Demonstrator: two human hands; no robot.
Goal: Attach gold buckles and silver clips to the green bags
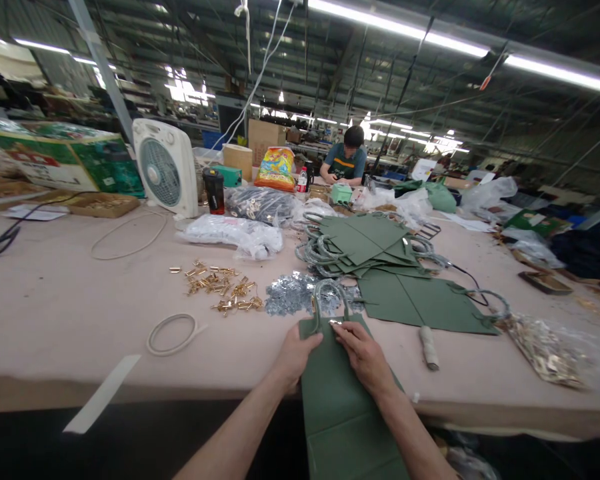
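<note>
- Head view: the left hand [293, 353] grips the upper left edge of a green panel [337, 407], thumb on top.
- Right hand [364, 355]: fingers closed on a small shiny piece [335, 323] at the panel's top edge.
- This panel lies between the forearms, its upper end over the table [105, 313] and its lower part reaching past the near edge; a grey-green loop handle [330, 285] extends from its top.
- Just beyond the handle, flat silver pieces [286, 295] lie in a heap, with gold fittings [220, 287] scattered to their left.
- Farther right, more green panels [367, 235] are piled up, another single panel [420, 300] lying nearer.
- Near that single panel lies a pale roll [429, 348]; a pale ring [173, 335] lies on the left side.
- Across the table, a co-worker [344, 163] sits near a red-capped bottle [302, 180].
</note>
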